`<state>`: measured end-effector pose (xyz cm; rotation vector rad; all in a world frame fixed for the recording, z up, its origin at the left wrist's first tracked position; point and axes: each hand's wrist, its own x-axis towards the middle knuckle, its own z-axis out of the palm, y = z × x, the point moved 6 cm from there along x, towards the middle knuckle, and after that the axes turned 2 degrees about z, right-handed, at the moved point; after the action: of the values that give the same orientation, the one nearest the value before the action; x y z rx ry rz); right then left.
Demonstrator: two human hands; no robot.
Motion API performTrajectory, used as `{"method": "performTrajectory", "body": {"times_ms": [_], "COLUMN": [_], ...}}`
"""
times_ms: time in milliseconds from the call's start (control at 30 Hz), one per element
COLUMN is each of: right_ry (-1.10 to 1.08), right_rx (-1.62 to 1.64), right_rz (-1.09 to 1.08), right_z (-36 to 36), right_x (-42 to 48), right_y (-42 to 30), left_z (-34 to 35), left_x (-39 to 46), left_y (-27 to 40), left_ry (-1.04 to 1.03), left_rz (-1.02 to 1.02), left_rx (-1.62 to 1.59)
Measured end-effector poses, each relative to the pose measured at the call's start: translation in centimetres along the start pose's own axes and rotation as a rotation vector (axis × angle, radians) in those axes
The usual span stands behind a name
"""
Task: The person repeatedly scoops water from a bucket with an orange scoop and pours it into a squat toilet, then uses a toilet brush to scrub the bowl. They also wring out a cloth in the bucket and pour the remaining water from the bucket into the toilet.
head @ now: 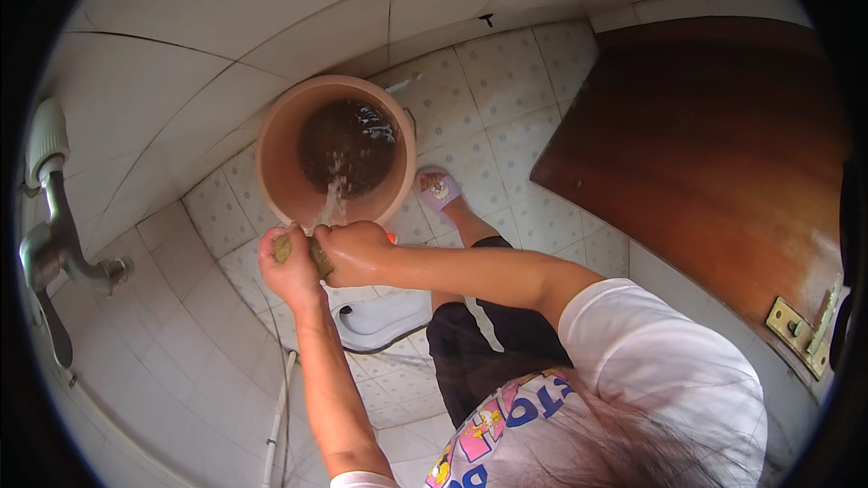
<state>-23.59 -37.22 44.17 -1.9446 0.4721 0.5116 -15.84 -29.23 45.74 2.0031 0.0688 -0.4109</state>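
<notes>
My left hand (290, 268) and my right hand (356, 251) are closed on a wet olive-coloured cloth (319, 257), close together. Part of the cloth shows between the two hands and part at the left thumb; the rest is hidden in the fists. Water streams from it into a large pinkish-orange plastic bucket (271, 179) just beyond my hands. Dark water (346, 142) stands in the bottom of the bucket. The bucket is on the tiled floor against the wall.
A metal tap (74, 261) juts from the wall at left. A white squat toilet (386, 318) lies below my forearms. My foot in a lilac slipper (439, 193) is right of the bucket. A brown wooden door (692, 149) stands at right; a white pipe (277, 427) runs along the lower left.
</notes>
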Motion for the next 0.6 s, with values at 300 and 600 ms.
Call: {"method": "performTrajectory", "body": {"times_ms": [300, 600], "right_ry": [-0.026, 0.810], "right_rx": [1.966, 0.997], "right_rz": [0.226, -0.227], "right_z": [2.2, -4.4], "right_x": [-1.8, -3.1], "right_y": [0.0, -6.2], "left_z": [-2.1, -3.2], "left_x": [-4.5, -5.6], "left_y": [4.7, 4.8], "left_ry": [0.142, 0.174], "left_rz": [0.081, -0.339], "left_rx": [-0.290, -0.823]}}
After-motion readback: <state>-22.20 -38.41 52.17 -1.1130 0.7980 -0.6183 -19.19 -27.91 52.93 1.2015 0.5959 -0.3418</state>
